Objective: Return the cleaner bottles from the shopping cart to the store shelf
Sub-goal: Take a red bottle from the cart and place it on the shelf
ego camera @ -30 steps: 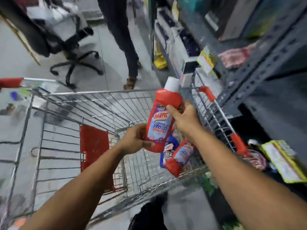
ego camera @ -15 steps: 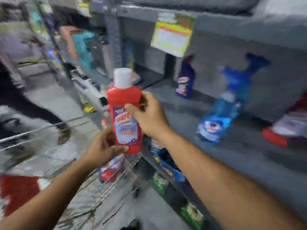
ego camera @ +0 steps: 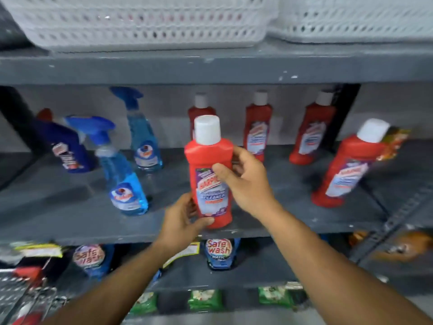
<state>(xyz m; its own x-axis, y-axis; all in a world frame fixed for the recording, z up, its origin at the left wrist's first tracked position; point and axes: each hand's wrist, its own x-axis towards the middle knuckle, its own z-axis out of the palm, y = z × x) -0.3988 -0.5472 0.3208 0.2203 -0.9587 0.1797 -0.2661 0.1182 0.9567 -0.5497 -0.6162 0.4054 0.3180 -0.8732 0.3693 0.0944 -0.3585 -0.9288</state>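
Note:
I hold a red cleaner bottle [ego camera: 206,160] with a white cap upright in front of the grey store shelf [ego camera: 70,212]. My left hand [ego camera: 182,219] grips its base from below. My right hand [ego camera: 246,184] wraps its middle from the right, thumb across the label. The bottle hovers over the shelf's front edge. More red cleaner bottles [ego camera: 256,130] stand along the back of the shelf, and another red bottle [ego camera: 346,170] stands nearer on the right. A corner of the shopping cart [ego camera: 21,296] shows at the bottom left.
Blue spray bottles [ego camera: 124,174] and a dark blue bottle [ego camera: 68,148] stand on the shelf's left half. White plastic baskets [ego camera: 140,22] sit on the shelf above. Safe Wash bottles [ego camera: 219,253] and green packets [ego camera: 205,300] fill the lower shelves.
I turned from the cart to face the shelf, carrying the red bottle in both hands. The bottle now sits in front of the cleaner shelf instead of over the cart.

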